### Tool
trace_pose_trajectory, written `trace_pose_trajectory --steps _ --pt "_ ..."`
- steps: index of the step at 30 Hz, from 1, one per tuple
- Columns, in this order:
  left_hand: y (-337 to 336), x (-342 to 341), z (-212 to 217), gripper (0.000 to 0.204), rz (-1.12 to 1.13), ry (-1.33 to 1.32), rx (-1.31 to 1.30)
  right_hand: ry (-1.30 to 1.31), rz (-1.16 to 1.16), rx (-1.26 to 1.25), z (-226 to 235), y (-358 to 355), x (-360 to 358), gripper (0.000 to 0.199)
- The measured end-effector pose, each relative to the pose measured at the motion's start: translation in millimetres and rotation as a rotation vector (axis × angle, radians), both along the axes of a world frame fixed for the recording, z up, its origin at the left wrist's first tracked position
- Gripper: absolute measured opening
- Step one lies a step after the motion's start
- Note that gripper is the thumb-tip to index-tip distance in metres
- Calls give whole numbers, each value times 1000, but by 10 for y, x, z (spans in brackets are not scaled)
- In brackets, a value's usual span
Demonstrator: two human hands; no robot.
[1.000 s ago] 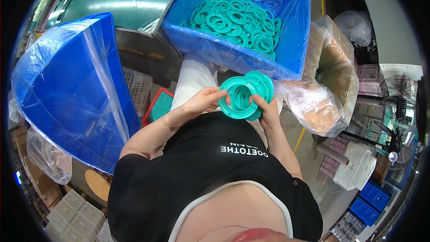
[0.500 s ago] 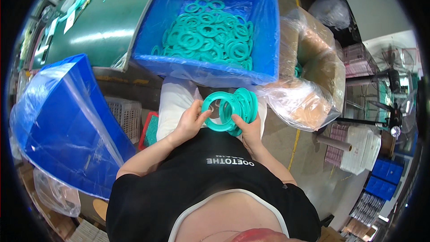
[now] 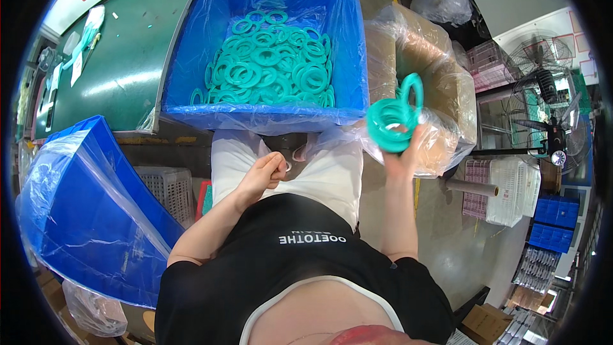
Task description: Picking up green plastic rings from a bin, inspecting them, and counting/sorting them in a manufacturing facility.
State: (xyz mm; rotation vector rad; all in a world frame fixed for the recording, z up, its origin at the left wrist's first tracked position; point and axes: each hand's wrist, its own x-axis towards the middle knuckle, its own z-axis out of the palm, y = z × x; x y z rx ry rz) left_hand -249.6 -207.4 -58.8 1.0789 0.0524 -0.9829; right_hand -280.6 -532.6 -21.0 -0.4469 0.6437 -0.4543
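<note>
A stack of green plastic rings is held in my right hand, out to the right at the near side of a carton. One ring stands up on edge beside the others. My left hand is over my lap with its fingers curled in. Whatever they hold, if anything, is hidden. Straight ahead, a big blue bin lined with clear plastic has a heap of loose green rings in it. The brown carton also has a clear liner, and a little green shows inside.
A green-topped table adjoins the bin on the left. Another blue bin lies tilted at my left, near a grey crate. Fans and a white crate stand to the right.
The stack has moved from above my lap to the right, toward the carton, in my right hand. My left hand has let go of the front ring and curled. The view has shifted slightly.
</note>
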Motion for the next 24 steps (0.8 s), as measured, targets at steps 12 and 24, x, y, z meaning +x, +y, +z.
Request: trace_pose_trajectory --steps 12,24 --pt "-199 -27 107 23 81 -130 58 -181 574 -342 3 931 -247 40" --pt "134 181 32 23 -230 -667 160 -15 860 -311 -43 1098 -254 35"
